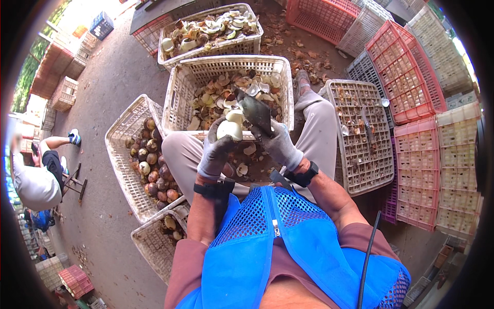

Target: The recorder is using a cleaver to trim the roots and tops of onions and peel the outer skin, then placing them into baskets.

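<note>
In the middle, my gloved left hand (214, 150) is closed around a pale, round, smooth peeled piece (229, 130) whose exact kind I cannot tell. My gloved right hand (281, 148) grips a broad dark-bladed knife (256, 109), its handle mostly hidden by the fingers. The blade slants up and left, close beside the pale piece; whether they touch is unclear. Both hands are over the near edge of a whitish plastic crate (231, 60), which holds many pale and brown peelings (206, 105).
Left of my legs, another crate (119, 165) holds round brown produce (153, 146). Beyond the middle crate stands one heaped with peelings (213, 32). An upturned crate (363, 165) bears a narrow tool (368, 129). Stacked crates (417, 170) line the right; a person (36, 180) sits far left.
</note>
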Tool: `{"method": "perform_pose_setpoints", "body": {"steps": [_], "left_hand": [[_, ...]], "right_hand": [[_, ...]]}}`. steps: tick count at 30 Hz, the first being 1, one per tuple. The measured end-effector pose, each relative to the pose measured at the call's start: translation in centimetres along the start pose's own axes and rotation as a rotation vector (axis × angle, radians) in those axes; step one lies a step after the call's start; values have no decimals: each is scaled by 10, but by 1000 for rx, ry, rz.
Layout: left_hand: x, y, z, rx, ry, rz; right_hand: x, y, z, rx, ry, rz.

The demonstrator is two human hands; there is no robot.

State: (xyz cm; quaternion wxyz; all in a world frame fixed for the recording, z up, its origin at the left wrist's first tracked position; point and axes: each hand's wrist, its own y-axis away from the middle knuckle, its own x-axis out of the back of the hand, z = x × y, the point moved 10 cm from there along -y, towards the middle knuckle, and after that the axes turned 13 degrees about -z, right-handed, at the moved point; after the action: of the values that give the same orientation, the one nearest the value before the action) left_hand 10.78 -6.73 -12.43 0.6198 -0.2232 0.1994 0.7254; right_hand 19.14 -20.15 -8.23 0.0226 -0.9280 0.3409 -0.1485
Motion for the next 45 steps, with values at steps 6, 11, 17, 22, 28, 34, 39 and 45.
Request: {"method": "perform_pose_setpoints", "body": {"steps": [6,11,17,22,28,34,39,45], "left_hand": [[-15,-6,5,-24,7,-183],[10,-21,-18,31,55,-154],[33,-36,-22,-162,-73,-61],[-5,-33,-6,-97,303,-189],[-12,-36,-6,-9,270,-205],[-31,-29,5,62,134,-208],[-26,-27,-4,143,24,-205],[-59,-16,27,59,137,-343]], "right_hand": [[4,-10,12,-46,-110,12],[19,-12,19,-33,202,252],[35,-9,17,-1,154,326],[50,-39,27,-86,385,155],[20,-14,-27,176,129,45],[13,-3,-39,204,151,-5],[-5,18,-55,484,517,-53],[-10,20,-47,422,560,-87]]}}
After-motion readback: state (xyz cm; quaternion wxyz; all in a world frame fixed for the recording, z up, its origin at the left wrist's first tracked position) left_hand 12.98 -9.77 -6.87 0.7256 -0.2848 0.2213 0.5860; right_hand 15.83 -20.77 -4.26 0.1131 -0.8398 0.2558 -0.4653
